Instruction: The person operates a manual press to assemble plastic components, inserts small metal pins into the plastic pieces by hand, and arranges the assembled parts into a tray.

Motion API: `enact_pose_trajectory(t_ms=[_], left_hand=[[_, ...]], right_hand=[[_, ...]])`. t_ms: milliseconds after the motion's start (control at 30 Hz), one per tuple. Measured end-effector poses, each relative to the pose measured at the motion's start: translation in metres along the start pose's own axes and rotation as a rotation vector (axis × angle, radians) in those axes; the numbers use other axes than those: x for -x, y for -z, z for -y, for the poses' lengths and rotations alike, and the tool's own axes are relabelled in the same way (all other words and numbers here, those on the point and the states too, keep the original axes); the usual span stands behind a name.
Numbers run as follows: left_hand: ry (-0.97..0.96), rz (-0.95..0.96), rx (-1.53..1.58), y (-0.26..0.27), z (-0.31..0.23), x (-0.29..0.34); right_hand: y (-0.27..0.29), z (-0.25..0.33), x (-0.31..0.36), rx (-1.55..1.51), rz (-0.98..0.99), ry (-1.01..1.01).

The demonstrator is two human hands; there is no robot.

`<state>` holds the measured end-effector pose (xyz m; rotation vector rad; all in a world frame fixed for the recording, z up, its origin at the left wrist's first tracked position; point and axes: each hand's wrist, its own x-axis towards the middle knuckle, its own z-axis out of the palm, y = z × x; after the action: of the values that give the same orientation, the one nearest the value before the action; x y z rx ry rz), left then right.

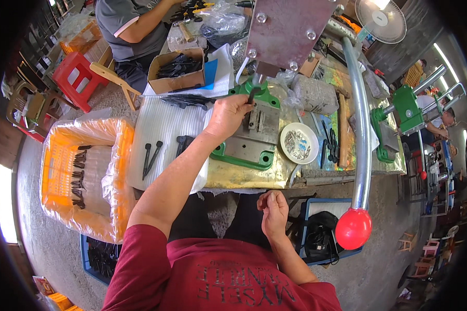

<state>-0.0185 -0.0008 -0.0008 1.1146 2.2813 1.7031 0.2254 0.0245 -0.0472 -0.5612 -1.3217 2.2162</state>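
My left hand [227, 117] reaches over the base of a green hand press [250, 156], its thumb and fingers pinching a small black part [253, 95]. The pinched part is just below the press ram [263, 72], beside the metal fixture block [264, 123]. My right hand [274, 211] hangs low in front of the table edge with its fingers curled in. Whatever it may hold is hidden. To its right, the press lever ends in a red ball knob [354, 228]. A white bowl [299, 143] of small metal pieces stands right of the press base.
White foam sheet [163, 129] at left carries loose black parts [151, 158]. Behind it stands a cardboard box [176, 71] of black parts. A plastic-lined orange crate [123, 171] sits left of the table. Another person [132, 31] works across, far left. A second green press [386, 129] is at right.
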Motion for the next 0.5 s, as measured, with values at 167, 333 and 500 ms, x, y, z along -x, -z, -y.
enact_pose_trajectory(t_ms=[167, 333, 500], left_hand=[[-0.005, -0.002, 0.053, -0.001, -0.006, 0.001], [-0.128, -0.008, -0.029, -0.004, 0.001, -0.001], [-0.128, -0.023, -0.020, -0.005, 0.005, -0.001]], right_hand=[[0.009, 0.008, -0.003, 0.116, -0.014, 0.135], [0.009, 0.055, -0.015, 0.321, -0.116, 0.452], [-0.015, 0.124, -0.021, 0.385, -0.108, 0.837]])
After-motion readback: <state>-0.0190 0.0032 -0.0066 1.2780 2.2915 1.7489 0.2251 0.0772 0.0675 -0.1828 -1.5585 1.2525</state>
